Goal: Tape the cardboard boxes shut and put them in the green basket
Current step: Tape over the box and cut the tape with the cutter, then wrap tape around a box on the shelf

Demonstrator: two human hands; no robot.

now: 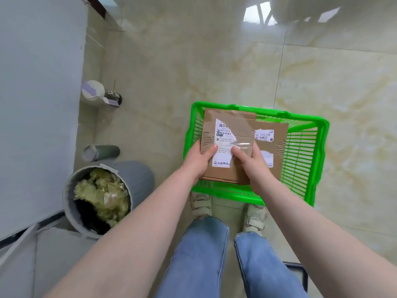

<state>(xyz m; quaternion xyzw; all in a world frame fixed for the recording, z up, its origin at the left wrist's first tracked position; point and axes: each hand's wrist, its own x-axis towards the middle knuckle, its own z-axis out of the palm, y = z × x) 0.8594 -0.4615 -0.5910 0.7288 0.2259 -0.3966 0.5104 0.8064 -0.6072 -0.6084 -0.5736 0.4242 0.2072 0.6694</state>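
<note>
Bright, even indoor light. Window glare on glossy floor tiles point(260, 16) far beyond hands; softer sheen across tiles right of hands. Small specular streak on clear tape point(240, 145) between thumbs. Shadows faint, diffuse. Wide-angle distortion: forearms balloon toward lower edge, white surface point(38, 104) left of hands bends. Overall slightly soft; label print barely legible, bin contents point(101, 194) smeared.

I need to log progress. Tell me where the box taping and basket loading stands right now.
Done: one cardboard box already lies in the green basket. In hand: both the left hand and right hand hold a second box over the basket, with clear tape across its labelled top, so it looks sealed. Left: setting this box down and letting go. No further boxes show in this view.
</note>
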